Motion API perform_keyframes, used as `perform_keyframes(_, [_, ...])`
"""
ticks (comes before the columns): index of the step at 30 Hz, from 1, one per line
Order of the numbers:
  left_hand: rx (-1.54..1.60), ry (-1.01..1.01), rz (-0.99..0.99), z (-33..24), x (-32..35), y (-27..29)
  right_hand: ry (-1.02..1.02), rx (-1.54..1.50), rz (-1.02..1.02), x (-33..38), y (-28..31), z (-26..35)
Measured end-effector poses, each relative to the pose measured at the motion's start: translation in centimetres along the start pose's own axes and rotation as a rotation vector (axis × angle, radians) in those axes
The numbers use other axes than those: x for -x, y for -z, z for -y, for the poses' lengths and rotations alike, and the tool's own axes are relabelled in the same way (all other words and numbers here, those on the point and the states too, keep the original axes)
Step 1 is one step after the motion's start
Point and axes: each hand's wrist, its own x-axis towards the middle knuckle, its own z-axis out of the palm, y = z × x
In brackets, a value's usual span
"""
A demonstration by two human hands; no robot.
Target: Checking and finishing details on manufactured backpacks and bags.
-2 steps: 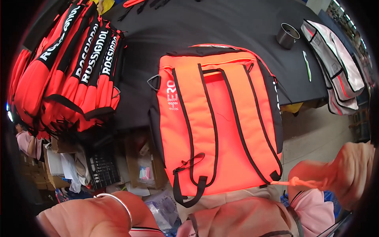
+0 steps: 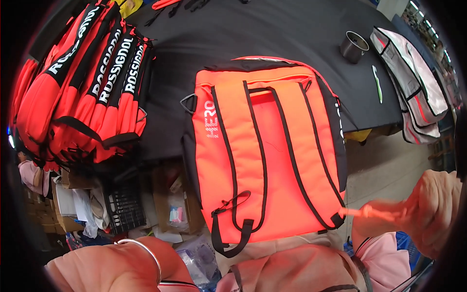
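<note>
An orange-red backpack (image 2: pixel 275 165) with black sides lies against the edge of the black-covered table, its two shoulder straps (image 2: pixel 243 146) facing up. Below its lower left, my left hand (image 2: pixel 87 267) extends past a silver bangle (image 2: pixel 146 248), apart from the bag; its fingers are out of sight. Off the lower right corner is my right hand (image 2: pixel 433 211), its fingers hidden too. An orange knotted cord (image 2: pixel 372 212) crosses that wrist, and its loose end reaches close to the strap's lower end. Whether either hand holds anything does not show.
Several red and black bags (image 2: pixel 82 92) stand packed together at the left of the table (image 2: pixel 194 29). A dark metal mug (image 2: pixel 354 47), a white-green slim tool (image 2: pixel 377 83) and a grey bag (image 2: pixel 413 78) are at the right. Below stands a black crate (image 2: pixel 125 207) beside a cardboard box (image 2: pixel 177 204).
The orange cord's loose end has swung up and slightly right, away from the backpack's corner. My right hand has shifted slightly; the left and the backpack are nearly where they were.
</note>
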Motion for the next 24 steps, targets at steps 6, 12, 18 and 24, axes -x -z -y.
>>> perform_keyframes(6, [0.052, -0.036, -0.029, 1.3, -0.6, -3.2, 0.261, -0.174, -0.121, -0.6, -1.2, -2.4])
perform_keyframes(12, [0.060, 0.013, -0.021, 0.9, 0.2, -2.5, 0.291, -0.146, -0.150, 0.6, -0.3, -2.5])
perform_keyframes(18, [0.120, 0.081, -0.039, 1.1, 0.9, -2.7, 0.293, -0.065, -0.178, 3.9, -0.4, 0.6])
perform_keyframes(24, [0.172, 0.157, -0.019, 1.6, 0.4, -4.4, 0.301, 0.001, -0.240, 5.6, 0.0, 2.1])
